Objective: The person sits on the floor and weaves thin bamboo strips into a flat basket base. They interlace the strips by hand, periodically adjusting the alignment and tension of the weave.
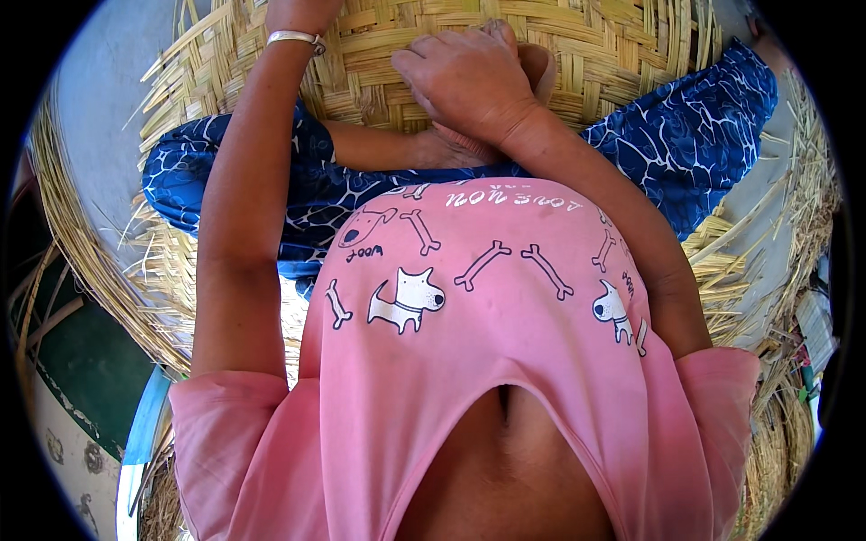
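A large panel of woven straw-coloured strips (pixel 595 54) lies in front of me, over and beside my crossed legs. My right hand (pixel 474 81) rests low over this weave, back upward, with its fingers bent down and under; whatever they hold is hidden beneath the hand. My bare foot (pixel 451 149) is just under that wrist. At the top edge, my left hand (pixel 305 13) is mostly cut off, and its fingers are out of sight. A pale bangle (pixel 296 37) circles the left wrist. The left hand is nearest to the weave's upper left part.
Loose strip ends stick out around the weave's left edge (pixel 185 68). Blue patterned trousers (pixel 686 135) cover my legs. A bundled straw rim (pixel 90 243) curves along the left side, beside a dark green surface (pixel 86 370). More loose straw (pixel 807 171) lies at the right.
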Tool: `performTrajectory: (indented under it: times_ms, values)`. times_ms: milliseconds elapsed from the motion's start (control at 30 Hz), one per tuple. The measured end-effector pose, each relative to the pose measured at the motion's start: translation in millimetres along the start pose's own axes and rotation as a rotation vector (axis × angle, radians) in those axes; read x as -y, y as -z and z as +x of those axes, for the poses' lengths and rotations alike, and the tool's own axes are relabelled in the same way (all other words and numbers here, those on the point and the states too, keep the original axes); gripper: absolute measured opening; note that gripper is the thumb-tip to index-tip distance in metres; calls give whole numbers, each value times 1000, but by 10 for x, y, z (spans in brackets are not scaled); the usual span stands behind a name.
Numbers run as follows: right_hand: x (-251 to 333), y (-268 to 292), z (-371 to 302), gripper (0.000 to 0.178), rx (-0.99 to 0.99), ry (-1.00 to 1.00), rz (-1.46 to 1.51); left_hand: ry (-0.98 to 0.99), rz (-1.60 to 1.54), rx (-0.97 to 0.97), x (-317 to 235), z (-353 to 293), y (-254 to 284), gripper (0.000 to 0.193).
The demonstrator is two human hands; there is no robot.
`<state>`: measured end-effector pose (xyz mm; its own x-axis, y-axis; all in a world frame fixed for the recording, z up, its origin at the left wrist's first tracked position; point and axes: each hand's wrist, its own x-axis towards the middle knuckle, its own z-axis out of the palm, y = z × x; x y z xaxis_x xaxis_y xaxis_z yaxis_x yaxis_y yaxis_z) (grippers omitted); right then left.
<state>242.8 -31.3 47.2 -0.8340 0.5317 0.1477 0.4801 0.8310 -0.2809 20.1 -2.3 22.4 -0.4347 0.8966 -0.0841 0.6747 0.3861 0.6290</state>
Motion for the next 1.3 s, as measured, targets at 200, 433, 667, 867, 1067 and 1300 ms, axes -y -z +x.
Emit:
performTrajectory:
  times_ms: [200, 433, 667, 867, 1067, 1300]
  values:
    - [-5, -2, 0, 8, -27, 5, 2, -69, -16, -55, 53, -5, -34, 25]
    - [-4, -18, -2, 7, -51, 6, 32, -91, 3, -81, 66, 1, -43, 24]
    - [-18, -99, 2, 11, -57, -4, 33, -36, 25, -39, 38, -3, -20, 26]
    - [-8, -67, 3, 11, -48, -14, 17, -68, 65, -73, 71, 15, -42, 27]
    - [-1, -82, -4, 13, -40, -22, 19, -110, 33, -90, 140, 37, -74, 26]
    - [1, -41, 2, 14, -21, -33, 19, -49, 8, -62, 31, 7, -55, 25]
